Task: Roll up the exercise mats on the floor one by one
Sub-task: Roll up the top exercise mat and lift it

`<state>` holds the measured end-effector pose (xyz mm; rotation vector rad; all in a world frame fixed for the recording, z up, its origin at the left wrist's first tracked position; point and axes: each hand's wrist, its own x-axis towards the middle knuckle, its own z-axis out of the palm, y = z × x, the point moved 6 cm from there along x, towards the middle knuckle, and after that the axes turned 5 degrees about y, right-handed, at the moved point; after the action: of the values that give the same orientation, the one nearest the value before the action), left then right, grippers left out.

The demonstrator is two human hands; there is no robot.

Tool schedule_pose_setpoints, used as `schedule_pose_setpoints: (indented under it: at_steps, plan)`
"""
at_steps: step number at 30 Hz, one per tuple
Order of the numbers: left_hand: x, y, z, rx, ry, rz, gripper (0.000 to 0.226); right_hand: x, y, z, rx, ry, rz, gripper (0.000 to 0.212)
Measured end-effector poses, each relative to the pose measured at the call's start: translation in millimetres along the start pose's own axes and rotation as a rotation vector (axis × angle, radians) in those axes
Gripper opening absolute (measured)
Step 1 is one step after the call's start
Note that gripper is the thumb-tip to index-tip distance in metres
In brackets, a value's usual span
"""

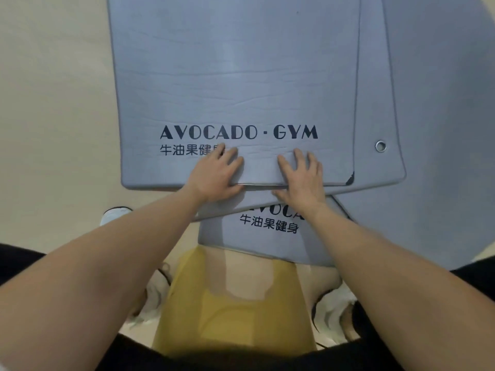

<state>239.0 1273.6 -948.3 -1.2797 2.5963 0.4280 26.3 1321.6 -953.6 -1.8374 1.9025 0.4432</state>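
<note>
The top mat (235,76), a grey-blue exercise mat printed with "AVOCADO · GYM" and a line of Chinese characters, is lying flat on the beige floor (53,103) over a loose stack of matching mats, none of it rolled yet. The person is bending over its near edge. The left hand (214,178) is resting its spread fingers on the mat's upper face, covering the end of the Chinese print, while the right hand (302,178) is doing the same just beside it. Both thumbs seem to be tucking under the edge, so each hand is probably pinching the mat's near border, though the edge is hiding the thumb tips. A second mat (375,103) is sticking out underneath on the right, showing a metal eyelet (380,146) near its corner. A third mat (267,245), bearing the same print, is jutting toward the person below the wrists. A white shoe (115,214) is showing beside the left forearm.
</note>
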Motion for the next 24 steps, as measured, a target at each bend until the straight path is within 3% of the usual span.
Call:
schedule_pose_setpoints:
  at_steps: [3, 5, 9, 15, 24]
  plan:
    - [-15, 1, -6, -0.028, 0.193, -0.014, 0.057, -9, -6, -11, 0.142, 0.252, -0.16, 0.055]
    - [-16, 3, -18, -0.026, 0.272, -0.062, 0.05, -6, -4, -26, 0.244, 0.21, -0.147, 0.043]
    - [-13, 2, -61, 0.001, 0.199, -0.207, 0.052, 9, 1, -71, 0.338, 0.01, -0.063, 0.036]
    - [-13, -16, -125, -0.107, 0.115, -0.296, 0.048, -1, -15, -141, 0.345, 0.04, -0.035, 0.043]
    - [-57, -28, -210, -0.324, -0.102, -0.338, 0.061, -67, -42, -224, 0.231, 0.009, -0.132, 0.048]
